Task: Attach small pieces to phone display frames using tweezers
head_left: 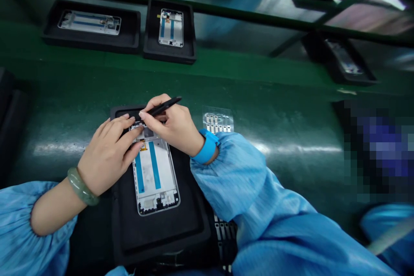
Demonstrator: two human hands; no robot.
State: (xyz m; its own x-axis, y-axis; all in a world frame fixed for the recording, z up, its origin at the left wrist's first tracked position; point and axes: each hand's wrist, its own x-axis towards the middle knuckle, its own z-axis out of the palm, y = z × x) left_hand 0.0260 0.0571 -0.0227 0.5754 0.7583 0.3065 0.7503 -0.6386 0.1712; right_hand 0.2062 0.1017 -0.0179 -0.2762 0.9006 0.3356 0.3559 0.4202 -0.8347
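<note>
A phone frame (145, 172) with two blue adhesive strips lies in a black foam tray (190, 220) in front of me. My left hand (111, 148) rests flat on its upper left part, fingers stretched out over the top edge. In my right hand (173, 125) is a black pen-shaped tool (166, 105), pinched between thumb and fingers and slanting up to the right. The tool's tip is down at the frame's top end, mostly hidden by my fingers. Just right of my right hand lies a clear sheet of small white parts (218, 120).
At the back left stand two black trays, one with a phone frame (89, 22) lying sideways, one with an upright frame (171, 28). Another tray (343, 58) sits at the far right on the green bench (274, 108). A blue sleeve (388, 228) shows at lower right.
</note>
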